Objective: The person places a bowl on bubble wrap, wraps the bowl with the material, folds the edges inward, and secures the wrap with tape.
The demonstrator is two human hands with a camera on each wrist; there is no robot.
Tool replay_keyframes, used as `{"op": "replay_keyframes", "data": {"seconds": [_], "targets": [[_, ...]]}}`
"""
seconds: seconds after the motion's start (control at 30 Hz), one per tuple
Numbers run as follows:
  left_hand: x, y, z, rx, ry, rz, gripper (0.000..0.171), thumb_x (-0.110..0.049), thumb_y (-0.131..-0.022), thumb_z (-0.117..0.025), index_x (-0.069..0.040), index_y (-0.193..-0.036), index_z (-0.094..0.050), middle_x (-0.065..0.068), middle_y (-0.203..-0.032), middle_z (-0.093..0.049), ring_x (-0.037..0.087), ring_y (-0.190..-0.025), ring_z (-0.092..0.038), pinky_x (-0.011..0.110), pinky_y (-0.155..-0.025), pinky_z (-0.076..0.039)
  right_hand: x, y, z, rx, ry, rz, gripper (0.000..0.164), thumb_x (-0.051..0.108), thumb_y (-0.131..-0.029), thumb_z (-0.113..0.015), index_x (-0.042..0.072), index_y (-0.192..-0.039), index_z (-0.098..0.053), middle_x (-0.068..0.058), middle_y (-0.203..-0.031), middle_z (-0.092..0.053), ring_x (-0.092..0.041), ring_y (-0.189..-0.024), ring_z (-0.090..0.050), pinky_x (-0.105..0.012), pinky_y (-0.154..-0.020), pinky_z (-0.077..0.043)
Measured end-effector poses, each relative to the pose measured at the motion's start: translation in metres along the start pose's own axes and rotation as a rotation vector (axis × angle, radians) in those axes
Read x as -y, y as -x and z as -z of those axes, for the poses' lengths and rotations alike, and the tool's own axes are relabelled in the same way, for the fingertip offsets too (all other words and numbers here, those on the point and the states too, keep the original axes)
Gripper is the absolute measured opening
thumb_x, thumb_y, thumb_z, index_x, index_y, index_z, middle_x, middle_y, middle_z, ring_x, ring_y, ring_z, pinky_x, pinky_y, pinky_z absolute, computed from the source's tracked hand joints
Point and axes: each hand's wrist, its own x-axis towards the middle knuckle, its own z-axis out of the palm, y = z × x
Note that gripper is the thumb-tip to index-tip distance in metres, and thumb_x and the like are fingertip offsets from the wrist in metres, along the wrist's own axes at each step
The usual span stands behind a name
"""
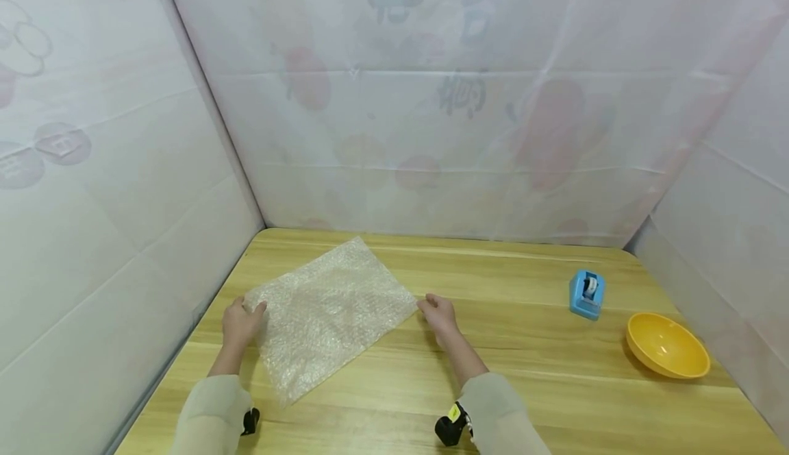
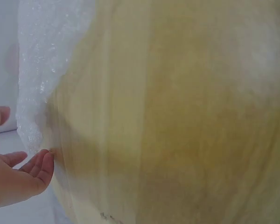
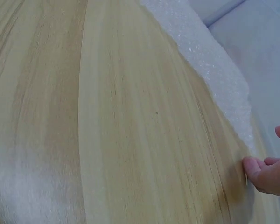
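A clear sheet of bubble wrap [image 1: 335, 311] is spread at an angle over the left half of the wooden table. At its left corner is my left hand [image 1: 242, 321], thumb apart from the other fingers; in the left wrist view the loosely bent fingers [image 2: 45, 165] are right at the sheet's edge. My right hand [image 1: 440, 314] pinches the right corner between its fingertips. From the right wrist, the sheet [image 3: 224, 88] narrows towards those fingertips [image 3: 252, 167], and part of that hand is cut off by the frame.
To the right stands a blue tape dispenser [image 1: 585, 295] with a roll in it. A yellow bowl [image 1: 668, 347] sits nearer the table's right edge. Printed cloth walls [image 1: 394, 133] enclose the wooden table [image 1: 524, 393] at the back and both sides.
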Motion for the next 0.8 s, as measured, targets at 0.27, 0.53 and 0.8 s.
{"op": "replay_keyframes", "data": {"seconds": [0.27,0.53,0.8], "targets": [[-0.003,0.001,0.0,-0.002,0.041,0.058,0.063,-0.02,-0.092,-0.044,0.019,-0.136,-0.021,0.043,-0.13,-0.034,0.055,-0.122,-0.032,0.057,-0.104,-0.031,-0.002,-0.002,-0.004,-0.009,-0.054,-0.011,0.047,0.011,-0.094,-0.047,-0.014,-0.133,-0.036,-0.032,-0.133,-0.043,-0.042,-0.118,-0.048,-0.045,-0.103,-0.041],[-0.002,0.001,-0.002,-0.013,0.128,0.082,0.061,-0.017,-0.092,-0.04,0.016,-0.139,-0.019,0.04,-0.13,-0.036,0.052,-0.121,-0.036,0.056,-0.102,-0.035,-0.005,-0.005,-0.011,-0.131,-0.105,-0.001,0.034,0.004,-0.091,-0.052,-0.014,-0.119,-0.052,-0.024,-0.107,-0.059,-0.026,-0.091,-0.061,-0.034,-0.084,-0.054],[0.003,-0.002,-0.007,-0.155,0.166,0.113,0.053,-0.013,-0.092,-0.04,0.018,-0.133,-0.031,0.037,-0.118,-0.048,0.049,-0.112,-0.044,0.054,-0.097,-0.039,-0.007,-0.006,-0.021,-0.295,-0.043,0.009,0.022,0.006,-0.085,-0.06,-0.007,-0.102,-0.066,-0.016,-0.089,-0.066,-0.014,-0.071,-0.06,-0.025,-0.064,-0.054]]}}
